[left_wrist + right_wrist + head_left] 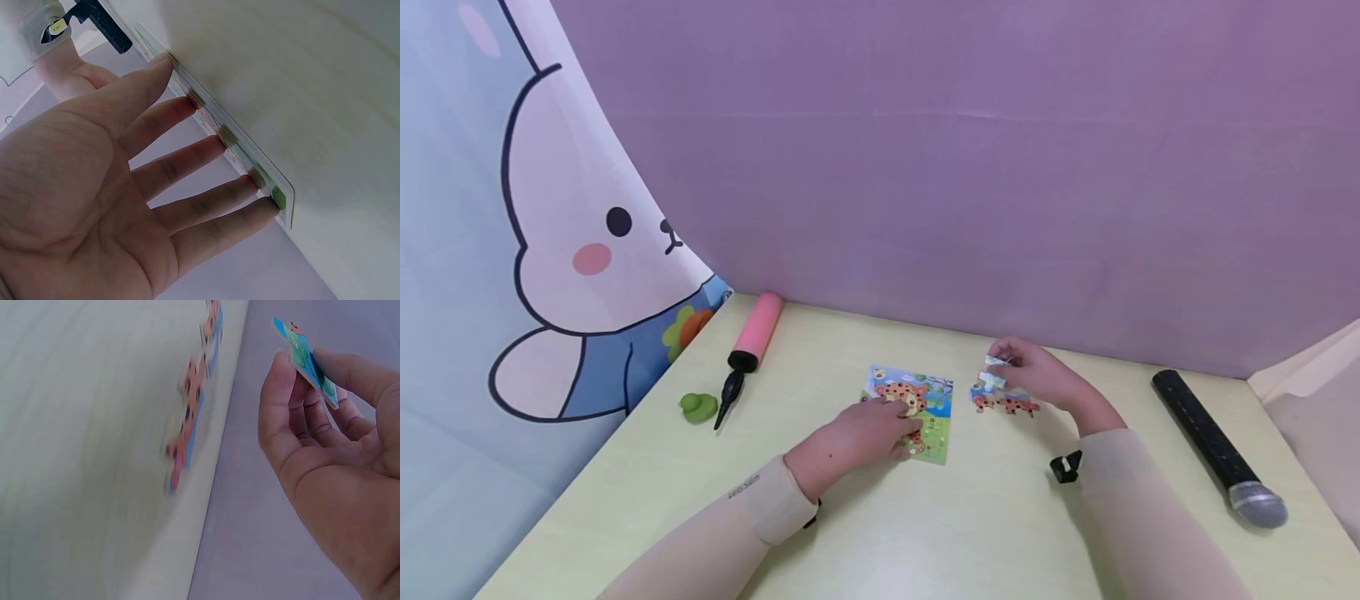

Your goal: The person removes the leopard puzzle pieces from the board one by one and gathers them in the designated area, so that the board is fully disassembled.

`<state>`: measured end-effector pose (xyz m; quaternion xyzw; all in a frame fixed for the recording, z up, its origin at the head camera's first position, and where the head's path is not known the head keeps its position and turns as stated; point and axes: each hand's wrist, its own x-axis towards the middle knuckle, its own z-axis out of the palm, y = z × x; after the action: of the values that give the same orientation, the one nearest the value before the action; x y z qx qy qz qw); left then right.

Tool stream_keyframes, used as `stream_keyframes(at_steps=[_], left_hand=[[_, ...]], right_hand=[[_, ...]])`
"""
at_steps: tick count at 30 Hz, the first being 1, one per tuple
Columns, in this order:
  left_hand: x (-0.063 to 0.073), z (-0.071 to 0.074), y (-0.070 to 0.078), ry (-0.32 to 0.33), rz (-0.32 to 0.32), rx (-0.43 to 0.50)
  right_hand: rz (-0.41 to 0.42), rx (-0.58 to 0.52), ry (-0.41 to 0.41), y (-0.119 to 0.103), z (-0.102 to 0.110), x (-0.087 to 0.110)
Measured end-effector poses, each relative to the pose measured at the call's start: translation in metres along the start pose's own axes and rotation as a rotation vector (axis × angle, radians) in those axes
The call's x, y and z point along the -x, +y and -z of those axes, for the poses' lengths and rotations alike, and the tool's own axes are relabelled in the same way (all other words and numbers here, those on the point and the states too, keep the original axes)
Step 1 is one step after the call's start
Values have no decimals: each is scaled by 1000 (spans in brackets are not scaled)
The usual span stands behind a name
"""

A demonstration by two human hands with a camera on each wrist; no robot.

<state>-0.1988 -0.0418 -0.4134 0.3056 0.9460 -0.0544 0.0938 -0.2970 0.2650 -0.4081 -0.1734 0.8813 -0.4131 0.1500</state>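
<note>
A jigsaw puzzle board [935, 442] with a spotted leopard picture lies flat on the table. My left hand [865, 432] rests on it; in the left wrist view the fairly straight fingers [187, 209] touch its surface with their tips. To the right, my right hand [1041, 377] is raised over the table. Between thumb and fingers it pinches a blue and green puzzle piece [307, 362], tilted in the air. Below that hand, loose orange spotted puzzle pieces [1018, 407] lie on the table, also seen along its edge in the right wrist view.
On the left lie a pink hand pump [760, 327] with a black nozzle and a small green toy duck [698, 407]. A black microphone [1206, 437] with a silver head lies at the right. A purple cloth [955, 167] hangs behind the table.
</note>
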Motion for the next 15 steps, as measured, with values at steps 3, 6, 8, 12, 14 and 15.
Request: stream_keyframes(at_steps=[3,6,8,12,14,15], left_hand=[[0,-1,0,0,-2,-3],[-1,-1,0,0,-3,-4],[-1,0,-1,1,-4,-4],[0,1,-1,1,-12,3],[0,1,-1,2,-18,4],[0,1,-1,3,-22,3]], right_hand=[[-7,-21,13,7,9,8],[-21,-42,27,15,16,15],[-23,-53,32,19,21,20],[-22,-59,40,29,30,29],[-19,-60,44,34,35,34],[-19,-60,49,37,38,36]])
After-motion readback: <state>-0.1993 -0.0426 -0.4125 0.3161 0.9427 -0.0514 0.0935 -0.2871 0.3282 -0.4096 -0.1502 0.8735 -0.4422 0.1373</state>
